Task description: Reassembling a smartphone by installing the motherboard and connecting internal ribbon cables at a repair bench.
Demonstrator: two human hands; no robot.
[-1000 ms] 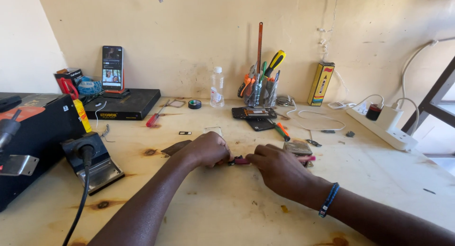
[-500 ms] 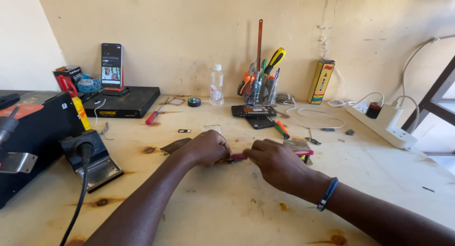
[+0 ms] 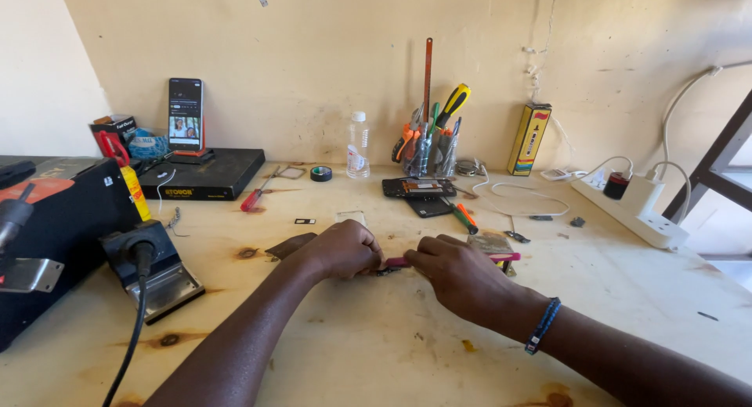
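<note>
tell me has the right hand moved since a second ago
No, or barely. The right hand sits just below the black phone lying on the table, as before, pinching the pink-handled tool beside the left hand.

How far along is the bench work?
Done: a phone lies opened by the tool cup. In hand: left hand and right hand meet over a small part, with a pink tool between them. Left: a screwdriver and loose bits lie on the table; how much remains, I cannot tell.
</note>
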